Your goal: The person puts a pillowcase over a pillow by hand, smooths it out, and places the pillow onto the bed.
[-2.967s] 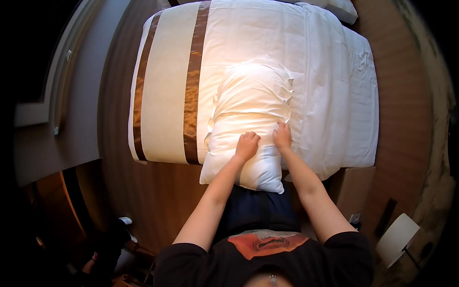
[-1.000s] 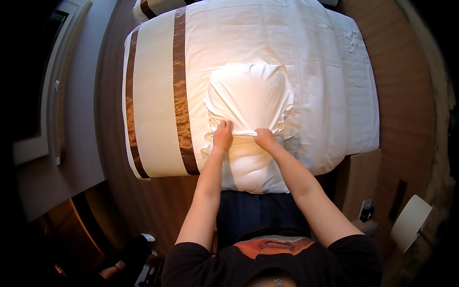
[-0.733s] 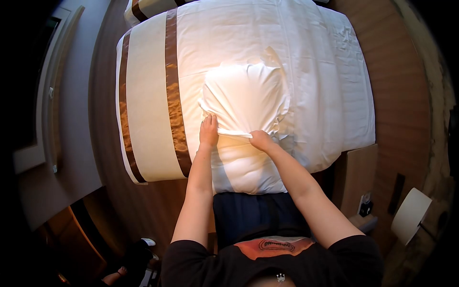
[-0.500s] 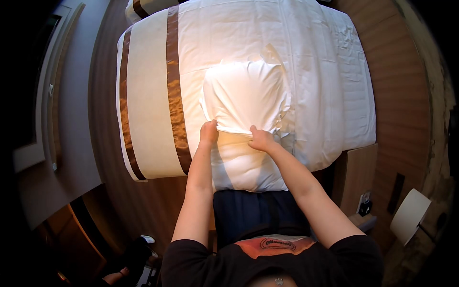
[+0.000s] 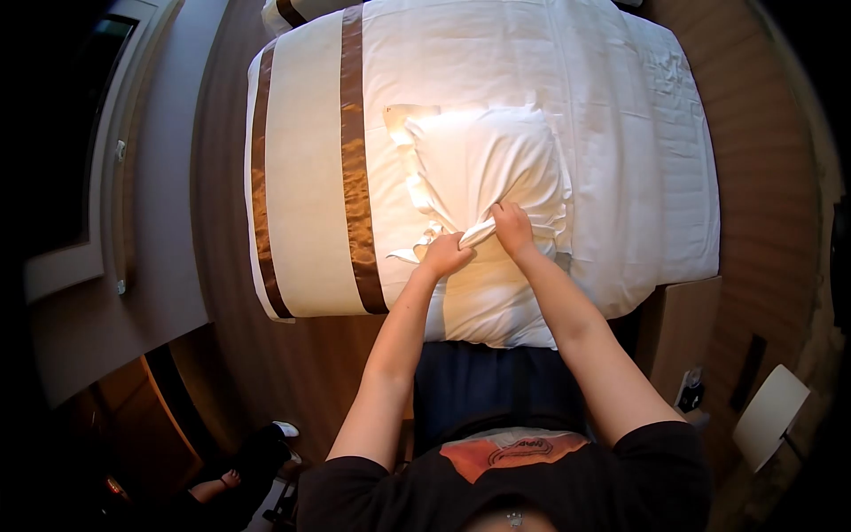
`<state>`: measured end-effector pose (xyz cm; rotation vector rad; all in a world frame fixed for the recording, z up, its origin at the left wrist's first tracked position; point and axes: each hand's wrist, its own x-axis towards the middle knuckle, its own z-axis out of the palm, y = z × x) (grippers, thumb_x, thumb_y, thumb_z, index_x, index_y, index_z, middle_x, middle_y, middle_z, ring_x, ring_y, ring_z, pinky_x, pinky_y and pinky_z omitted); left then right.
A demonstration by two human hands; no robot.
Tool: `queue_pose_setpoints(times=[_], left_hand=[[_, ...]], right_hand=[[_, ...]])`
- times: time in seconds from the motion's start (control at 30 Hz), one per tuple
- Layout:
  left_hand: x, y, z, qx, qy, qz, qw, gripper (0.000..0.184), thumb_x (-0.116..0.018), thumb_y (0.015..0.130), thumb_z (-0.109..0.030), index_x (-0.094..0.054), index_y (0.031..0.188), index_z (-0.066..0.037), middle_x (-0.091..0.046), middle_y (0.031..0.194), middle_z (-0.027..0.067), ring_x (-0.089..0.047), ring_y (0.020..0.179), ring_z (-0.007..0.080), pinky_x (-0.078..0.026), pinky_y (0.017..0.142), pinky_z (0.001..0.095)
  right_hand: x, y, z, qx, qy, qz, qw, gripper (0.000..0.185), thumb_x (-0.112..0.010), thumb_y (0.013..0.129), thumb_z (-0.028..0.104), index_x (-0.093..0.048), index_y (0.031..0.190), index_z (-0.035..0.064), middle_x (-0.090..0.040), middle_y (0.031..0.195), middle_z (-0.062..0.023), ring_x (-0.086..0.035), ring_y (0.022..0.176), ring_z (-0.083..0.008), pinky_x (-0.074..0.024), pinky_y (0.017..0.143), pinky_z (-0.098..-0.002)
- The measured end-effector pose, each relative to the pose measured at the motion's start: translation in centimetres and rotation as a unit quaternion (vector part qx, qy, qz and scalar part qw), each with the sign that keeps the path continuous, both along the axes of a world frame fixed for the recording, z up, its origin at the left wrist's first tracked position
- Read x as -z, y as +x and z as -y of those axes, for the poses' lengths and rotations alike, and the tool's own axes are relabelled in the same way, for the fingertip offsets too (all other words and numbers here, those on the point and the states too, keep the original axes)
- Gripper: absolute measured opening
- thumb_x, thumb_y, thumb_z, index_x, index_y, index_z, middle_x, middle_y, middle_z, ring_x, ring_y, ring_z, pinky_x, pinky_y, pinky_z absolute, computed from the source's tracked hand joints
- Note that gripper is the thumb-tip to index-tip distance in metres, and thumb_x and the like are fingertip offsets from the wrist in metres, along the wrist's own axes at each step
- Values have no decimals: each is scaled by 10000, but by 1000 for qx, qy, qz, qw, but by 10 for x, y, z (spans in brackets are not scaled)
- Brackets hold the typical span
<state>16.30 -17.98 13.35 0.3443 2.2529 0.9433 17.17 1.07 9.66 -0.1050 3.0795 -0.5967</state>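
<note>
Gripping a bunched edge of the white pillowcase [image 5: 474, 164], your left hand [image 5: 448, 254] and right hand [image 5: 514, 230] work close together over the pillow [image 5: 496, 306] at the bed's [image 5: 612, 133] near side. The edge, nearly level moments ago, now slants; the pillow's near end appears uncovered.

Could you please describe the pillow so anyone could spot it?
Start at the bed with brown stripes. The pillow lies at its near edge, right of them. Unlike the flatter bedding, it is plump, its cover gripped by left hand and right hand.
</note>
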Motion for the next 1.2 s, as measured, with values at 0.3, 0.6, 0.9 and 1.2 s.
queue_pose_setpoints(times=[0.3, 0.6, 0.9, 1.2], left_hand=[[23, 14, -10, -130, -101, -171, 972, 232, -552, 773, -80, -493, 996, -50, -563, 1037, 241, -580, 864, 415, -468, 681, 493], [38, -24, 0, 15, -111, -294, 949, 269, -531, 768, -6, -504, 1035, -25, -598, 1032, 203, -591, 924, 348, -480, 699, 429], [35, -22, -3, -42, -110, -142, 983, 229, -546, 768, -34, -625, 974, -99, -646, 756, 200, -628, 781, 350, -495, 678, 440], [42, -17, 24, 44, -87, 59, 994, 320, -491, 699, 37, -700, 915, -72, -649, 858, 212, -614, 839, 382, -489, 769, 422]], right_hand=[[-17, 0, 13, -22, -51, 166, 985, 192, -453, 796, 83, -639, 816, 38, -648, 870, -176, -623, 862, -343, -497, 790, -433], [-31, 9, 19, -39, -95, 267, 958, 226, -471, 758, 145, -669, 830, 65, -660, 872, -188, -626, 861, -361, -498, 790, -438], [-25, 20, 10, -41, -40, 173, 983, 157, -515, 758, 46, -489, 906, 90, -613, 819, -121, -620, 806, -330, -479, 668, -459], [25, 22, -41, 1, 97, 18, 995, 186, -546, 756, 49, -541, 933, 105, -579, 845, -81, -589, 880, -263, -482, 736, -387]])
